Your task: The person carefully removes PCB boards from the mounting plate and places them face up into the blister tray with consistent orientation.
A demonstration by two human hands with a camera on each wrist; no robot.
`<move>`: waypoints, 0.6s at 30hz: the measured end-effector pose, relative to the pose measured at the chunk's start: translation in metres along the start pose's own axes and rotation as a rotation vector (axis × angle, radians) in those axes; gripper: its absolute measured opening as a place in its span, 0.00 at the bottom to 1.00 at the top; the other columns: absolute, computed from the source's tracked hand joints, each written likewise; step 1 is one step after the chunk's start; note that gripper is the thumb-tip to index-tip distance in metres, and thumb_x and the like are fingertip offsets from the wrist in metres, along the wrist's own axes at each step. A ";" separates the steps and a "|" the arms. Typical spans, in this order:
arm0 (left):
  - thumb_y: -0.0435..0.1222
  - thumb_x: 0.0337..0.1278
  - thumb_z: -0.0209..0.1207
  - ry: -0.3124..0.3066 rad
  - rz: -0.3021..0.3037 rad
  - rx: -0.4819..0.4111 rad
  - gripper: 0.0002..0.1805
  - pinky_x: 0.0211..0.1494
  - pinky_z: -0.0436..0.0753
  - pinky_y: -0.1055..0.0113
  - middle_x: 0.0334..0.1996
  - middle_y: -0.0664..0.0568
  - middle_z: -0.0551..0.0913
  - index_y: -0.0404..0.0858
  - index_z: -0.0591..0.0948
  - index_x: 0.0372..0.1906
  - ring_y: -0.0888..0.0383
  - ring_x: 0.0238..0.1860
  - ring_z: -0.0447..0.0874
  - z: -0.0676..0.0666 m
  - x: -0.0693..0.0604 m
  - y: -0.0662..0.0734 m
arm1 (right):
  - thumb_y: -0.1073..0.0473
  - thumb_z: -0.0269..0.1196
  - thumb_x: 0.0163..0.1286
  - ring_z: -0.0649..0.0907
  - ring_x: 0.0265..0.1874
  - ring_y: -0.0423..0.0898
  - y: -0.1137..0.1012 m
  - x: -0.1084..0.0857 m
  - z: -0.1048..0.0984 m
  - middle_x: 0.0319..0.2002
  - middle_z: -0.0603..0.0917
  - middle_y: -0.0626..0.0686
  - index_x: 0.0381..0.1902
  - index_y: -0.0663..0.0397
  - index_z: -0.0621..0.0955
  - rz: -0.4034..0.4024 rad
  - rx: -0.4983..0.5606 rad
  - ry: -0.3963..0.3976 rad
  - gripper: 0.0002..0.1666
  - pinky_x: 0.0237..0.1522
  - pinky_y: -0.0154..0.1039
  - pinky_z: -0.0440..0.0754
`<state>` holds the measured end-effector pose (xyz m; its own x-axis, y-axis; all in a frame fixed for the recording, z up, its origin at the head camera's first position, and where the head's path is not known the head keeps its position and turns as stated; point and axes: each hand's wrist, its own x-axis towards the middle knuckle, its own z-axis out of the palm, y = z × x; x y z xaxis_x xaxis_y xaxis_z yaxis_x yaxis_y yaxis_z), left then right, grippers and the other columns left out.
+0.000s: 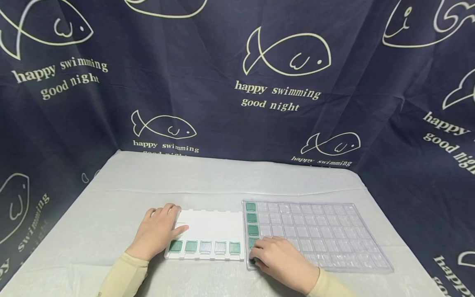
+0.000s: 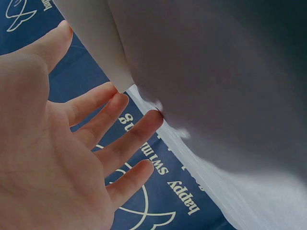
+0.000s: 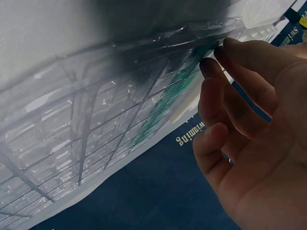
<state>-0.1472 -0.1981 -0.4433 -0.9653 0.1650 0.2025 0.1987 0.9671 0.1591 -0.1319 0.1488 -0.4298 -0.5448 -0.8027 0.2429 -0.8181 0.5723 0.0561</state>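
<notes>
A white tray point(image 1: 211, 225) lies flat in the middle of the table, with several small green circuit boards point(image 1: 191, 246) in a row along its near side. My left hand point(image 1: 157, 227) rests on that tray's left edge, its fingers fairly straight and the thumb over the top. To the right is a clear plastic tray point(image 1: 319, 233) of many compartments, and green circuit boards point(image 1: 252, 218) fill its left column. At the near-left corner compartment, thumb and fingertips of my right hand point(image 1: 280, 260) pinch a green circuit board point(image 1: 253, 261), mostly hidden by the fingers.
Both trays lie side by side on a table with a pale cloth point(image 1: 208, 177). Dark blue fabric point(image 1: 215, 82) printed with fish and lettering hangs behind the table and along both sides.
</notes>
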 end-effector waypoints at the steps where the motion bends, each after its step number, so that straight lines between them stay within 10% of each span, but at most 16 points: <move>1: 0.54 0.60 0.66 -0.002 -0.001 -0.001 0.32 0.63 0.76 0.42 0.57 0.43 0.82 0.36 0.78 0.60 0.41 0.55 0.83 0.000 0.000 0.000 | 0.56 0.78 0.53 0.80 0.29 0.32 0.000 0.000 0.000 0.31 0.83 0.35 0.33 0.38 0.86 -0.001 0.000 0.004 0.12 0.30 0.28 0.78; 18: 0.54 0.60 0.66 0.001 0.000 -0.002 0.32 0.64 0.75 0.41 0.57 0.42 0.82 0.36 0.77 0.60 0.40 0.56 0.83 -0.001 -0.001 0.000 | 0.57 0.77 0.53 0.82 0.31 0.33 0.000 0.000 0.002 0.31 0.83 0.35 0.33 0.36 0.86 -0.003 0.001 0.028 0.12 0.32 0.30 0.79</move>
<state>-0.1463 -0.1987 -0.4423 -0.9651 0.1647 0.2038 0.1991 0.9666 0.1615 -0.1320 0.1486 -0.4316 -0.5371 -0.7993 0.2697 -0.8199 0.5698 0.0558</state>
